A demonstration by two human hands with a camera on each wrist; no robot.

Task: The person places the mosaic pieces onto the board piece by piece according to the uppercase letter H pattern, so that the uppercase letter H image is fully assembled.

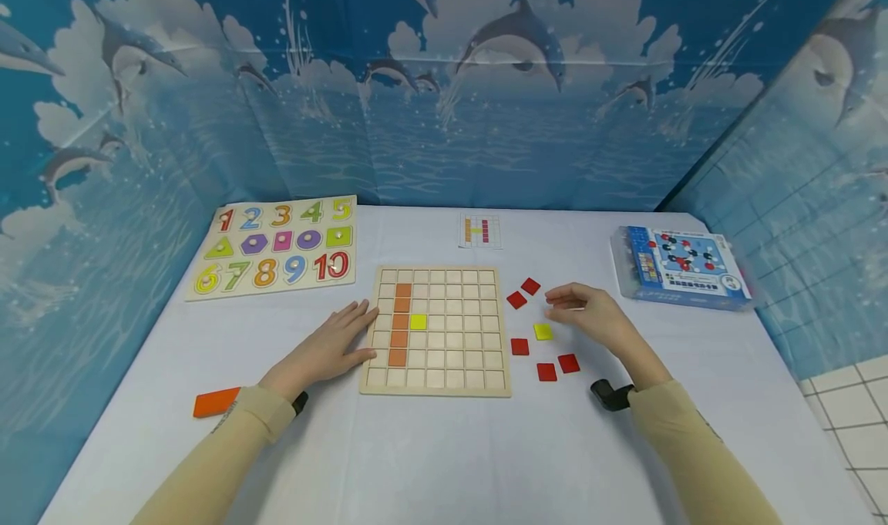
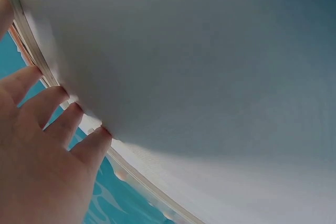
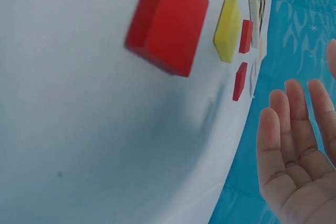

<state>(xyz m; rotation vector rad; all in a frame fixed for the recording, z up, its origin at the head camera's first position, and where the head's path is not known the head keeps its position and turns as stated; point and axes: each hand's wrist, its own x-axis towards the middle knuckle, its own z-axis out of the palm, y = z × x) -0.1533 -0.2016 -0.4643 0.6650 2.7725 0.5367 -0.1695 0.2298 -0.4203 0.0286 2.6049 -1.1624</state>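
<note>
Board [image 1: 454, 340] meets left hand [image 1: 324, 346], fingers spread, at nine o'clock; right hand [image 1: 588, 313], fingers relaxed, holding nothing, hovers near a loose yellow tile [image 1: 543, 331] at three.

- Your grid board [image 1: 435, 392] has a pale wood colour, with a pattern of small squares.
- On it you have orange tiles [image 1: 398, 338] and one yellow tile [image 1: 418, 322].
- Your loose tiles are red [image 1: 519, 347] – only one is yellow [image 1: 543, 331].
- Your pattern card [image 1: 479, 232] is white, with orange, yellow and red squares.
- Your number board [image 1: 296, 226] is cream; its numerals are red, blue, orange, green and yellow.
- Your sleeves [image 1: 687, 448] are plain beige.
- Your tablecloth [image 1: 444, 463] is plain white.
- The box [image 1: 694, 267] shows you blue and white, with red and black balls.
- The curtain [image 1: 416, 155] is blue – with grey dolphins and white clouds.
</note>
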